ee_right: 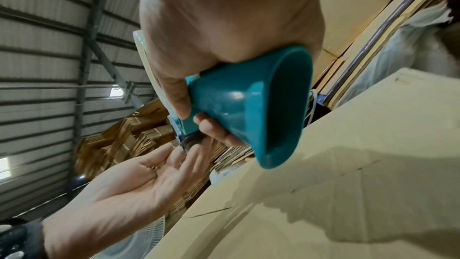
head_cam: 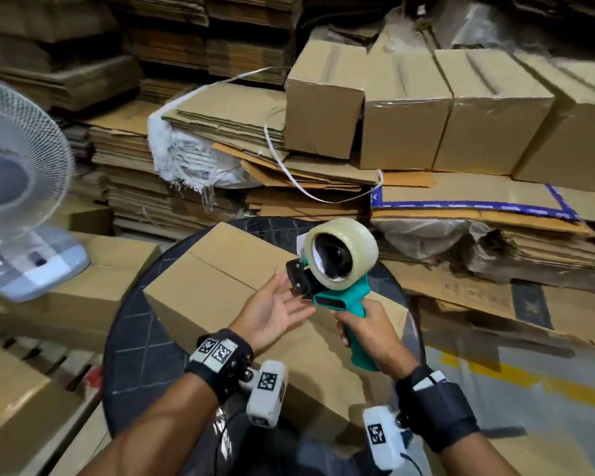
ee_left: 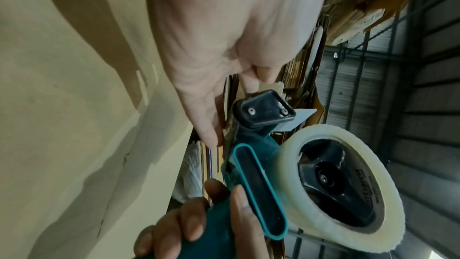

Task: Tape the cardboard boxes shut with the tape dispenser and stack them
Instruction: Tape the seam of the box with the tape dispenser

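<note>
**Teal dispenser held above an untaped box**

Teal plastic fills the right hand [head_cam: 366, 333]: its fingers are wrapped round the handle of the tape dispenser [head_cam: 334, 269], which is held up over the cardboard box [head_cam: 220, 290] on the round dark counter [head_cam: 141, 359]. A roll of clear tape [head_cam: 349, 250] sits on the black hub; printing runs round the core's rim in the left wrist view (too blurred to read). The left hand [head_cam: 275, 312] lies palm up with fingers spread, its fingertips [ee_left: 210, 133] touching the dispenser's black front end. The box's top flaps meet at a bare centre seam. Behind stand closed boxes [head_cam: 406, 115] in a row on flattened cardboard [head_cam: 220, 142], one sheet edged with blue printed tape [head_cam: 478, 205], unreadable. A white fan [head_cam: 18, 180] stands at left.
</note>
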Demonstrator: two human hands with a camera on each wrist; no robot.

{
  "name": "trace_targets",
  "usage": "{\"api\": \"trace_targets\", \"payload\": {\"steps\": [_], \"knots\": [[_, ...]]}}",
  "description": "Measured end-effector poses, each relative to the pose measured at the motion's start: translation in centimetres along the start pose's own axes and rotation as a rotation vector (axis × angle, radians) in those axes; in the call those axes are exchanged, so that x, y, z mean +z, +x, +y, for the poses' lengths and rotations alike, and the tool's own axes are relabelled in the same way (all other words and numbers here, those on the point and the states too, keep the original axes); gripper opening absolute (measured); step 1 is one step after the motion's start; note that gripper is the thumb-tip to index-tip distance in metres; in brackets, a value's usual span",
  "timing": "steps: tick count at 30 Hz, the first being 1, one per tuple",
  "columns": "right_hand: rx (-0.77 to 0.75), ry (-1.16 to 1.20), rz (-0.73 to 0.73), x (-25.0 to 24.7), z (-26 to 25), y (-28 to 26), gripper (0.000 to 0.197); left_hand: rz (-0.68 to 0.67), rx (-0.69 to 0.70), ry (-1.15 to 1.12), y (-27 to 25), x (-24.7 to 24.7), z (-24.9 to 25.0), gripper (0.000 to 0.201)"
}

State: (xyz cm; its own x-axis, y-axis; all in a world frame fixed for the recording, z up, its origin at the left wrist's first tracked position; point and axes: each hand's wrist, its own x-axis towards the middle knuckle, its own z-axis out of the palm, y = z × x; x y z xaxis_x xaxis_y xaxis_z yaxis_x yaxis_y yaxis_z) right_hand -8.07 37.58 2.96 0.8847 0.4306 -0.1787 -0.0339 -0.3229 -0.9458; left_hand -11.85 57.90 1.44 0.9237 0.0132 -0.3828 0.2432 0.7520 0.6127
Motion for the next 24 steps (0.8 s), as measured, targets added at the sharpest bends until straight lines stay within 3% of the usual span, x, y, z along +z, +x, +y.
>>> {"api": "trace_targets", "payload": {"steps": [8,14,18,24], "knots": [[-0.033,0.002,-0.18,3.7,-2.1,2.4,0.013,0.18,0.039,-0.166,-2.0,-3.1,2.8,0.035],[-0.072,-0.107,-0.183,7.9,-5.1,4.8,0.016,0.331,0.049,-0.101,-0.9,-5.8,6.9,0.015],[-0.091,-0.156,-0.19,10.1,-6.9,6.1,0.016,0.415,0.094,0.007,0.3,-8.4,9.8,0.018],[-0.083,-0.141,-0.165,12.9,-7.9,7.4,0.014,0.343,0.184,0.107,1.1,-12.1,13.6,0.02]]}}
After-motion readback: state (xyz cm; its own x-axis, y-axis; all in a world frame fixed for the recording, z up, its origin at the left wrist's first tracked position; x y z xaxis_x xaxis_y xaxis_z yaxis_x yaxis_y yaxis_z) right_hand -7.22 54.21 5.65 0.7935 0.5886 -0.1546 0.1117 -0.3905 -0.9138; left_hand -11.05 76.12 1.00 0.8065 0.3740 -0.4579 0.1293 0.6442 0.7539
